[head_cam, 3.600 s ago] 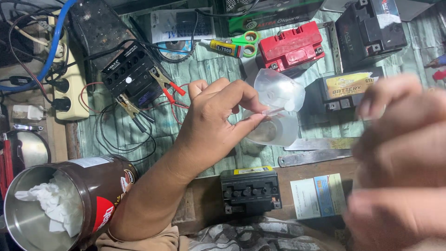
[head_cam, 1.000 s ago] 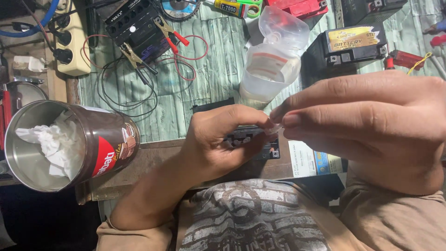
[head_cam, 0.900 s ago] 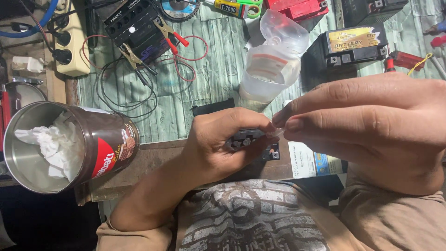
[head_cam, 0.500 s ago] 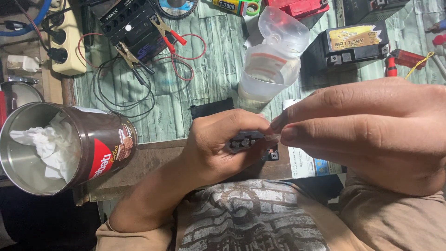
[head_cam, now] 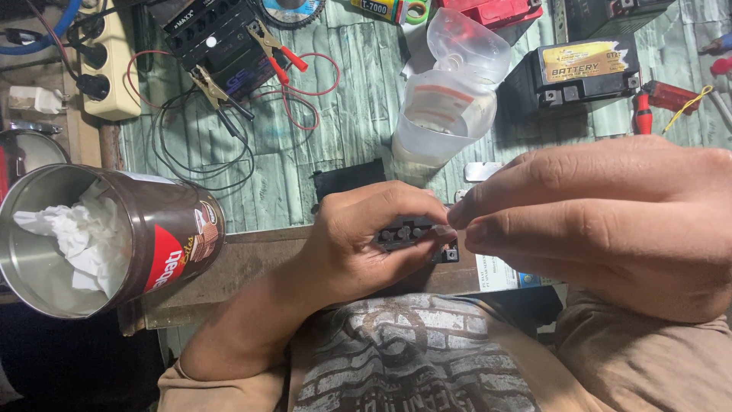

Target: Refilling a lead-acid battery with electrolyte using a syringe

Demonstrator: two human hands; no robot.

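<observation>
Left hand (head_cam: 366, 240): fingers curled closed over the top of a small black battery (head_cam: 415, 233) at the near edge of the desk (head_cam: 358, 114), thumb and fingertips pressed on its row of round caps.
Right hand (head_cam: 602, 221): close to the camera, fingers drawn together in a pinch that meets the left fingertips; whether anything sits in the pinch cannot be told (too small and partly hidden).
Small black battery: boxy plastic, mostly covered by the left hand, just in front of the person's printed shirt.
Tin can (head_cam: 107, 236): left near corner, lying tilted with its open mouth to the left; brown wrap with a red patch and white lettering, shiny metal inside, crumpled white tissue (head_cam: 76, 236) within.
Plastic jug (head_cam: 450, 99): clear, soft-walled, middle of the desk, with a faint red-and-white label.
Boxed battery (head_cam: 583, 72): black, far right side, yellow rectangular label on its face.
Clip leads (head_cam: 267, 57): red and black wires with metal clamps, far left-centre, beside another black battery (head_cam: 217, 38).
Power strip (head_cam: 107, 69): cream plastic, along the left edge.
Desk: covered in a pale green sheet printed with a wood-grain pattern.
</observation>
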